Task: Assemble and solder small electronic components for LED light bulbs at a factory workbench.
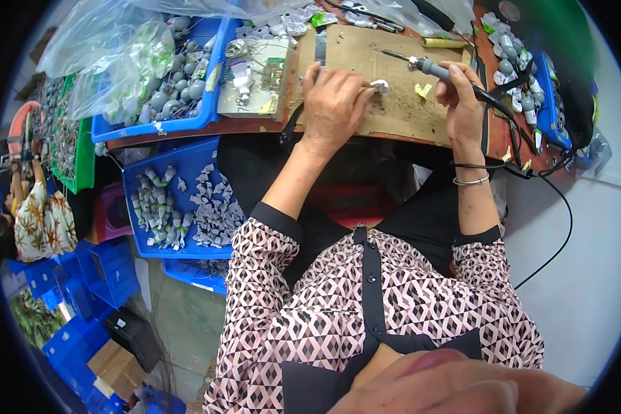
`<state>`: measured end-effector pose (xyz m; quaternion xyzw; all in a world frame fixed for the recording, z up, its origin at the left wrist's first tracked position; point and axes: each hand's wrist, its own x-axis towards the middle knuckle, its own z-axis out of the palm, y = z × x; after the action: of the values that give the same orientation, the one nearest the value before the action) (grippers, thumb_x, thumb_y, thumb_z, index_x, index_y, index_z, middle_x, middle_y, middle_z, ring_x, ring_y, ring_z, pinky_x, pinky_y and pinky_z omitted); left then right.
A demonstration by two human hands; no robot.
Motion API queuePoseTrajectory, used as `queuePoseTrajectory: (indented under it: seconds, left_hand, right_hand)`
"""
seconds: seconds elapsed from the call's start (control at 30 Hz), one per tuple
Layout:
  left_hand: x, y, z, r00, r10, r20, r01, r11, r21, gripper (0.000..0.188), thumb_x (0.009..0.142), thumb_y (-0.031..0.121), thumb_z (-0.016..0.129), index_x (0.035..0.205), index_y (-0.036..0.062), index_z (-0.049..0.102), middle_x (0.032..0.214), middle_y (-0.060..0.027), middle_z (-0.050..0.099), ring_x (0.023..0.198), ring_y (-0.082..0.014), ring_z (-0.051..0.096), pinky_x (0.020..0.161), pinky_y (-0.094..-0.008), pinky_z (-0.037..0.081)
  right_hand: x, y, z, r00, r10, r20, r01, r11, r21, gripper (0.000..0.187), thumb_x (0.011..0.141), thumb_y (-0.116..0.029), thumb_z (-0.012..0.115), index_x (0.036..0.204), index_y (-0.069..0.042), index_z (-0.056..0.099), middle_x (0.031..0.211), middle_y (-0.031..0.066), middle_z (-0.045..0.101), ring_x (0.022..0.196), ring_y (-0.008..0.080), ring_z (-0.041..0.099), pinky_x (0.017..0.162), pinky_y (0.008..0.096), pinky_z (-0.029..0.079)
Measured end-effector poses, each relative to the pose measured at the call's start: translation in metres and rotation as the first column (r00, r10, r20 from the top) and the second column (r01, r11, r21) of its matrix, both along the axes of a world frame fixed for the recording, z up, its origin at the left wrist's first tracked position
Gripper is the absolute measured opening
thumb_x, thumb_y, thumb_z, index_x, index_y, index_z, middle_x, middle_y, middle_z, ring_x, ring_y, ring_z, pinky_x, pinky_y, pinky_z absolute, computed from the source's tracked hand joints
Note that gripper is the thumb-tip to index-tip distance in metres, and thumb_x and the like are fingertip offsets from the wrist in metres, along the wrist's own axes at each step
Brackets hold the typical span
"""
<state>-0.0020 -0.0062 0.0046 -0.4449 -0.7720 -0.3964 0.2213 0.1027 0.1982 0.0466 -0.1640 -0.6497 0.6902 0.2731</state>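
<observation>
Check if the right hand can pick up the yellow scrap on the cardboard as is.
Probably not cleanly: the right hand is close to the yellow scrap and nothing visible blocks the path, but it is already gripping the soldering iron.

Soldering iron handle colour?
The soldering iron handle in the right hand is grey at the front, black towards the cord; head view.

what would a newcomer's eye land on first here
The soldering iron in the right hand draws the eye first, pointing left above the brown cardboard sheet. Next comes the blue bin of grey bulb-like parts at upper left, then the patterned shirt filling the lower middle.
</observation>
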Motion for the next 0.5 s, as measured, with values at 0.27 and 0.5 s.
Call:
queuePoseTrajectory:
  seconds: [0.27, 0.5]
  left_hand:
    - [-0.031, 0.001, 0.016, 0.983, 0.124, -0.136, -0.120, 0.992, 0.039, 0.008, 0.082, 0.012, 0.071, 0.089, 0.0117, 0.068, 0.092, -0.0027, 0.068, 0.097, -0.0248, 0.059, 0.100, -0.0456, 0.036]
    - [-0.041, 0.004, 0.017, 0.983, 0.139, -0.118, -0.164, 0.956, -0.243, 0.009, 0.083, 0.020, 0.069, 0.084, 0.0114, 0.072, 0.089, -0.0036, 0.070, 0.097, -0.0269, 0.059, 0.100, -0.0468, 0.035]
  right_hand:
    - [0.014, 0.005, -0.023, 0.997, 0.067, -0.044, -0.072, 0.990, -0.122, 0.020, 0.098, -0.022, 0.061, 0.104, -0.004, 0.067, 0.074, 0.0003, 0.064, 0.064, 0.0055, 0.055, 0.060, 0.0203, 0.041]
    - [0.024, 0.010, -0.032, 0.989, 0.103, -0.104, -0.111, 0.991, -0.069, 0.020, 0.097, -0.019, 0.062, 0.107, -0.002, 0.067, 0.084, 0.0020, 0.063, 0.075, 0.0070, 0.055, 0.068, 0.0213, 0.042]
